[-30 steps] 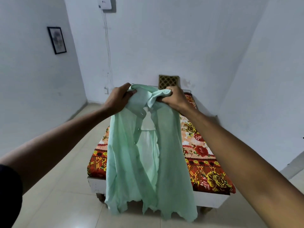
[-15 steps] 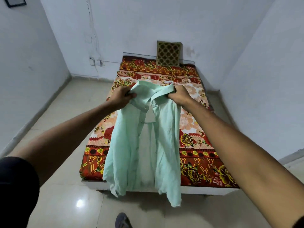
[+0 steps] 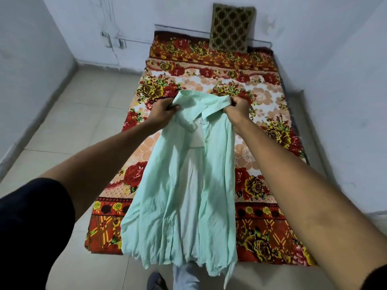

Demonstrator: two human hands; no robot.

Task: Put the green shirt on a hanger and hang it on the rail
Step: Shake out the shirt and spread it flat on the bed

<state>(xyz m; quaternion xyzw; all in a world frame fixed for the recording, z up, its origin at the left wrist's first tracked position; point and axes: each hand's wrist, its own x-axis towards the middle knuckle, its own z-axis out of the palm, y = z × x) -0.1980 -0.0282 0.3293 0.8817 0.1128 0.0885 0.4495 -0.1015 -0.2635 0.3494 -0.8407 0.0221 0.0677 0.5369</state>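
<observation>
Gripping the green shirt (image 3: 180, 185) at both shoulders, your left hand (image 3: 164, 108) and right hand (image 3: 235, 107) are clenching it above the bed's (image 3: 272, 231) near edge; unbuttoned fronts are risking slipping off any hanger

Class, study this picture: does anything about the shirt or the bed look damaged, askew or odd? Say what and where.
The green shirt, held at the collar by the left hand and the right hand, has a ragged, uneven bottom hem that looks torn or frayed. The cushion leans upright against the wall. Nothing else stands out.
</observation>
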